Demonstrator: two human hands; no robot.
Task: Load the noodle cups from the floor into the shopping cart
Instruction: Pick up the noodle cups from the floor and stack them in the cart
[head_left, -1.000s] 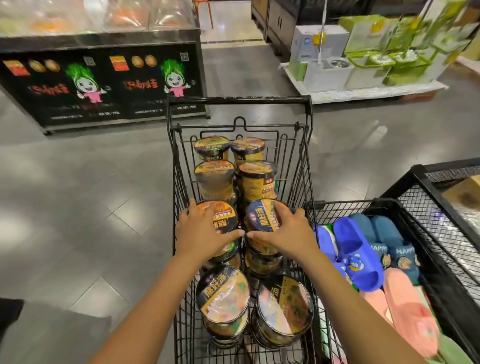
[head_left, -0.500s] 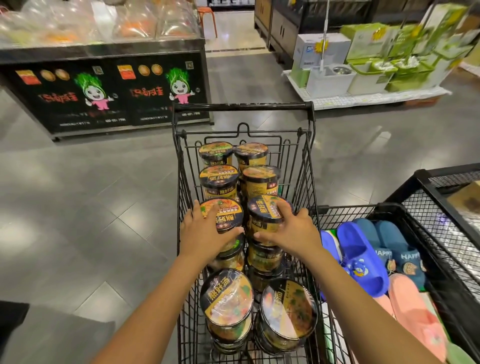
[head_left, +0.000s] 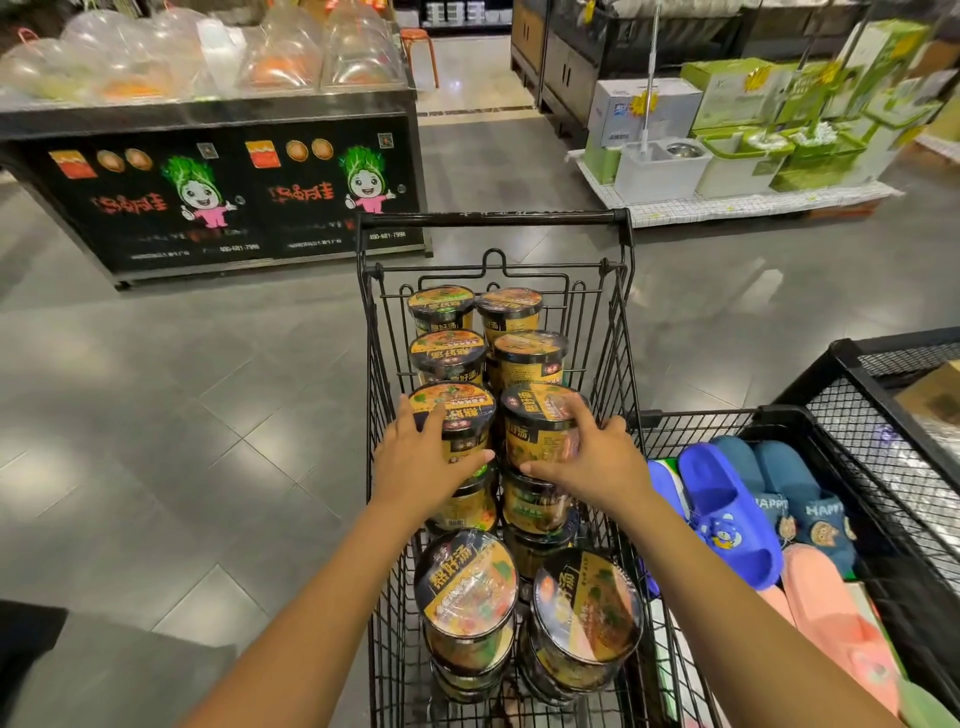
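two noodle cups are held at the centre of the frame, side by side on top of stacks inside the shopping cart (head_left: 615, 332). the left cup (head_left: 460, 415) is gripped by the left hand (head_left: 418, 462): the fingers are curled over the left edge of its lid and the thumb is pressed against its wall. the right cup (head_left: 537, 423) is gripped in the same way by the right hand (head_left: 595, 462), with the fingers curled over the right edge of the lid and the thumb laid on the wall. further cups are seen directly beneath both. four more cups (head_left: 449, 353) are stood in two rows above them in the frame, and two tilted cups (head_left: 470, 592) are stacked nearer the lower edge. at right, a black wire bin (head_left: 883, 467) is placed just beside the cart, and blue slippers (head_left: 727, 499) and pink slippers (head_left: 831, 618) are laid in it. a black display counter (head_left: 218, 197) is seen at upper left, and green boxes (head_left: 737, 93) at upper right.
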